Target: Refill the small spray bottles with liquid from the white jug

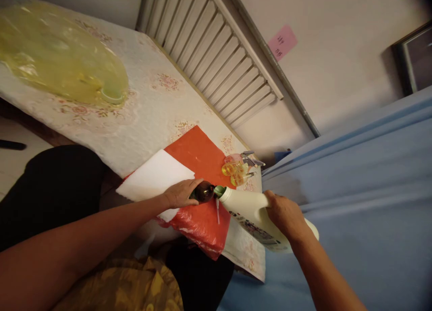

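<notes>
Shirt [148, 286] and bare forearms lie nearest the camera, the shirt yellow-brown and patterned; past them, the left hand [182, 193] has thumb and fingers closed around the dark bottle [204, 192], over the red sheet [195, 151]; the right hand [285, 214] grips the pale jug [248, 203] at its handle, the jug lying well over to one side with its green mouth [220, 191] right at the bottle's neck; whether the two touch, I cannot tell. Below the mouth a thin pale strip [218, 212] shows; liquid or something solid, I cannot make out.

A white pad [151, 171] lies on the sheet beside the left hand; small yellow vessels [232, 170] stand close by at the sheet's far corner, near some grey clips [251, 159]; a big yellow bag [60, 50] sits well apart on the table [148, 110].

As I judge it, a sharper tilt of the jug could send its contents past the narrow neck, onto fingers, sheet and pad; a loose left grip could let the bottle roll aside; the dark wall hides the level, so an overflow might be noticed late; the jug's bulk, if heavy, could make the right wrist sag and knock the neck.
</notes>
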A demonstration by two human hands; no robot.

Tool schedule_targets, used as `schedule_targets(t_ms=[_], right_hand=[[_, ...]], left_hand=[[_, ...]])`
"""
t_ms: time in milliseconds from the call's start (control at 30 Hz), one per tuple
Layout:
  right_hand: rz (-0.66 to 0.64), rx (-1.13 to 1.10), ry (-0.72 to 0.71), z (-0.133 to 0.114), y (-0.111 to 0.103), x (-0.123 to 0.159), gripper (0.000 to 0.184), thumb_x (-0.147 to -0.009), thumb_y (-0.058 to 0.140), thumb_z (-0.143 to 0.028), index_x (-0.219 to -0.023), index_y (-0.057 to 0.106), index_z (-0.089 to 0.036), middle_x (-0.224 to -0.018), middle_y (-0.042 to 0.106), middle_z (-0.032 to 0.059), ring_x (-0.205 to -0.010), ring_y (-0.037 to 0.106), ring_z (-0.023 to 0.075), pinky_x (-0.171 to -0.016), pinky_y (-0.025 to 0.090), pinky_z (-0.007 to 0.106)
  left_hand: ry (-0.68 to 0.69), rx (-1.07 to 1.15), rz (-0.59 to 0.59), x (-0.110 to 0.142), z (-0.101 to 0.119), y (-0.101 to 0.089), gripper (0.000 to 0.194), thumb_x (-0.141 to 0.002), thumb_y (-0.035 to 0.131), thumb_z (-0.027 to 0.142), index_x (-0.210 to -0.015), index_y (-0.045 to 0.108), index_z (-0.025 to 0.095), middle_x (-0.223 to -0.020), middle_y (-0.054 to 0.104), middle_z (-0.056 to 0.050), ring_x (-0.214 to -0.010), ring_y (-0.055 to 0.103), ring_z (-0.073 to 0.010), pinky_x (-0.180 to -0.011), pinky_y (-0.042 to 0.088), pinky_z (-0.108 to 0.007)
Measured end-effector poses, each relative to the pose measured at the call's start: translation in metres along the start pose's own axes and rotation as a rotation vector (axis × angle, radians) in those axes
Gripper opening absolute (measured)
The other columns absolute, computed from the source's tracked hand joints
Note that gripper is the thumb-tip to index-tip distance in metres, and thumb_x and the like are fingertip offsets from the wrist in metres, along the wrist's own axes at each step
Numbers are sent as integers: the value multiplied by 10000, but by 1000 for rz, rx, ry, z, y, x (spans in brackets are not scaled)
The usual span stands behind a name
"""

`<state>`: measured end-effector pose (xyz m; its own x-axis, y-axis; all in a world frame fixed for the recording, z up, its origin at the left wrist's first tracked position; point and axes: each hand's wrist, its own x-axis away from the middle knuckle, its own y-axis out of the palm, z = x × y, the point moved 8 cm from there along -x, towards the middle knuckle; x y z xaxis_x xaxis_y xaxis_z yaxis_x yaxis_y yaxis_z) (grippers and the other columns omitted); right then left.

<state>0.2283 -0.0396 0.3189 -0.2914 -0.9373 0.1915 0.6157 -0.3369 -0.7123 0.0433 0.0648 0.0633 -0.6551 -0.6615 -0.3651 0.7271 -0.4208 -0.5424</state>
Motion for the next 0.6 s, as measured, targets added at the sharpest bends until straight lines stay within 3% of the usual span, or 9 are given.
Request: schedule_targets(t_ms=[300,467,600], right_hand=[[-5,-47,13,-1,4,3,261,-888,443,-127,-1088,582,-223,-936,741,85,-837,704,218,-622,322,277],[-7,-182,67,-1,30,6,274,-864,460,-137,-1072,617,-222,-918,749,89,-813,701,209,-628,332,259],[23,-463,50,-5,54,8,222,-888,444,-197,-989,641,-211,-827,741,61,-773,695,190,-636,371,237]], left_hand=[[17,20,1,0,3,-3,890,-777,749,374,-1515,269,240,-1468,507,-147,-1322,505,-358,-1082,405,-498],[11,-5,-16,1,0,0,904,-780,758,376,-1519,258,231,-1478,496,-154,-1333,500,-353,-1105,388,-491],[21,-16,-12,2,-3,3,930,-782,764,406,-1527,239,222,-1478,492,-168,-1333,501,-355,-1117,378,-504]])
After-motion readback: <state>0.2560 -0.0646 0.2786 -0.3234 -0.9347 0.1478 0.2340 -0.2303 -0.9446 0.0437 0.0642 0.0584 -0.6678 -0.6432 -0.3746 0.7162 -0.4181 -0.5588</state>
